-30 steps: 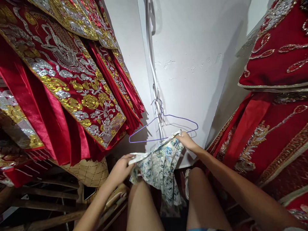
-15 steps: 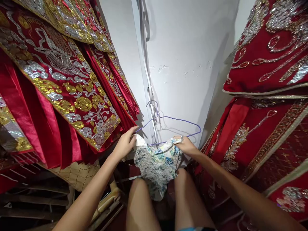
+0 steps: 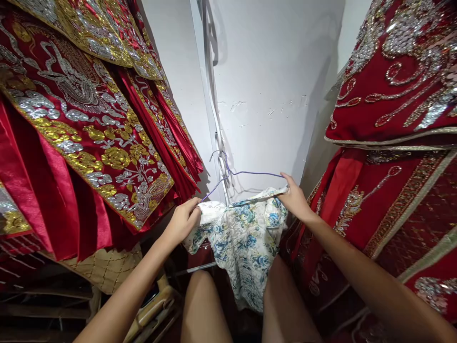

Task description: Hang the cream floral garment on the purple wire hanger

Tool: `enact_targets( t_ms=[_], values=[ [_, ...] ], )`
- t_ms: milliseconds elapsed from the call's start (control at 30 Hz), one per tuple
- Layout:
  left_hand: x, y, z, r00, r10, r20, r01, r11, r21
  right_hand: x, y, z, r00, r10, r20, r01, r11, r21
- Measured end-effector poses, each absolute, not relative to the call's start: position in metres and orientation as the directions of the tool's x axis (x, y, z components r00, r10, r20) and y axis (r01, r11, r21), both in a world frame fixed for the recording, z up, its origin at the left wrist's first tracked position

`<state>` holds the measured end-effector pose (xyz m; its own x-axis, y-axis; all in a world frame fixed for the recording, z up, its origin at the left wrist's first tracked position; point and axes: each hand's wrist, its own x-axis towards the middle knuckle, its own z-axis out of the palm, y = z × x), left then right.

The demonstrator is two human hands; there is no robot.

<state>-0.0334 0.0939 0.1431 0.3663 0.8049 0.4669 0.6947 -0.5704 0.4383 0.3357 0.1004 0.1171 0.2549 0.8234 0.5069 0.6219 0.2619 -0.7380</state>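
Note:
A white garment (image 3: 246, 238) with a blue and green floral print hangs between my hands over my knees. My left hand (image 3: 183, 219) pinches its left shoulder together with the lower left arm of a purple wire hanger (image 3: 250, 173). At the right shoulder, my right hand (image 3: 296, 197) grips the cloth by the hanger's right end. The hanger's shoulders run along the neckline, its lower bar hidden by the cloth. Its hook points up and left, in front of a thin white pole (image 3: 210, 95).
Red costumes (image 3: 85, 95) with gold and silver sequins hang on the left. More red beaded cloth (image 3: 385, 109) hangs on the right. A white wall (image 3: 271, 57) with chipped paint stands ahead. Bamboo furniture (image 3: 157, 305) is at the lower left, beside my legs.
My right hand has moved right and up to the hanger's right end, stretching the garment wider. The cloth has opened out and its floral front shows more. The view has shifted slightly.

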Motion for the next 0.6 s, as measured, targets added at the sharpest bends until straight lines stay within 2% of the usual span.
enact_targets(
  t_ms=[133,200,267,367,433,533,600],
  values=[
    [-0.044,0.100,0.149,0.324,0.797,0.510,0.760,-0.540,0.361,0.347,0.096,0.129,0.090,0.922,0.376,0.669,0.223,-0.709],
    [-0.049,0.106,0.155,0.230,0.813,0.535,0.830,-0.451,0.329,0.351,0.088,0.143,-0.010,0.959,0.282,0.666,0.217,-0.714],
    [-0.050,0.113,0.161,0.117,0.860,0.497,0.884,-0.318,0.342,0.352,0.079,0.159,-0.173,0.974,0.146,0.613,0.222,-0.758],
    [-0.039,0.120,0.170,0.090,0.912,0.400,0.890,-0.254,0.378,0.347,0.067,0.176,-0.364,0.931,0.012,0.377,0.160,-0.912],
    [-0.025,0.122,0.173,0.138,0.906,0.400,0.870,-0.304,0.389,0.338,0.065,0.175,-0.353,0.936,0.000,0.144,0.054,-0.988],
    [-0.001,0.123,0.172,0.194,0.881,0.432,0.846,-0.374,0.381,0.317,0.069,0.154,-0.334,0.942,0.003,-0.140,-0.046,-0.989],
    [0.009,0.125,0.170,0.223,0.863,0.453,0.840,-0.406,0.360,0.301,0.073,0.133,-0.344,0.939,0.026,-0.176,-0.037,-0.984]
  ],
)
